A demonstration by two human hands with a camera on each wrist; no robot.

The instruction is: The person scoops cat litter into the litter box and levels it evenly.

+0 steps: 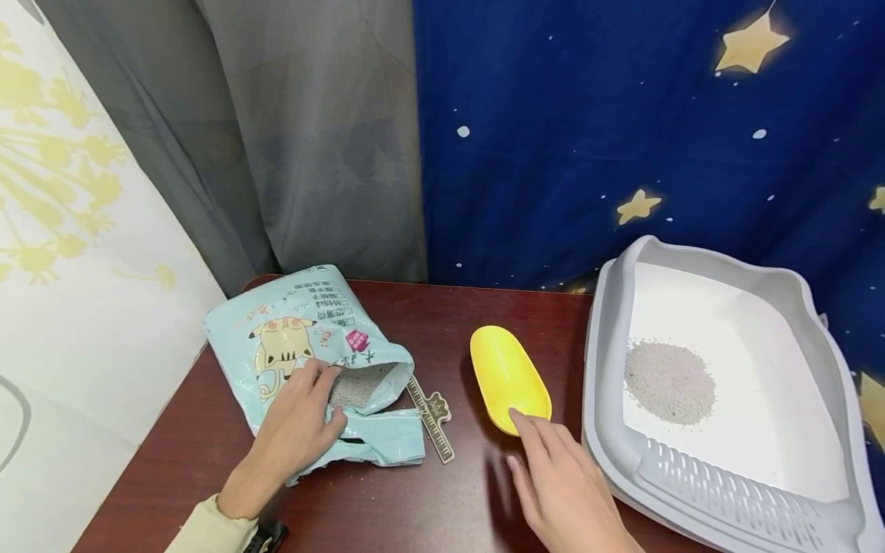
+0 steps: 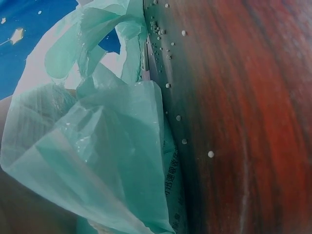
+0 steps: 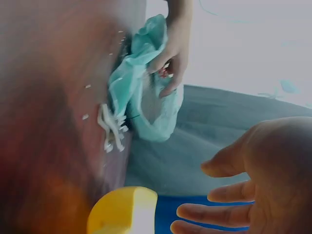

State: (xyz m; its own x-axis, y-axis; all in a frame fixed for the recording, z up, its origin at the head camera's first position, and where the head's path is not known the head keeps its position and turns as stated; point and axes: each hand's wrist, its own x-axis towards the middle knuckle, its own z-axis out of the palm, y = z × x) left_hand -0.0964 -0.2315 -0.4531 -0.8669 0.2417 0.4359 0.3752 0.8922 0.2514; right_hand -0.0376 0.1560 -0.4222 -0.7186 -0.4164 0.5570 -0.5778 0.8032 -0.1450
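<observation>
A light blue bag of cat litter (image 1: 242,338) lies at the left of the table, its mouth open and grey litter (image 1: 359,386) showing inside. My left hand (image 1: 297,418) grips the bag at the rim of its mouth, fingers bent over the edge. Crumpled plastic of the bag (image 2: 117,156) fills much of the left wrist view. A yellow scoop (image 1: 508,376) rests on the table between bag and tray. Over its near end my right hand (image 1: 563,484) reaches with fingers extended and thumb apart; in the right wrist view nothing lies between those fingers.
A grey-rimmed litter tray (image 1: 608,369) with a white bottom stands at right, holding a small pile of litter (image 1: 671,382). Beside the bag's mouth lies a flat patterned clip (image 1: 434,418). Loose granules (image 2: 178,118) dot the dark red table (image 1: 387,507). Curtains (image 1: 512,153) hang behind.
</observation>
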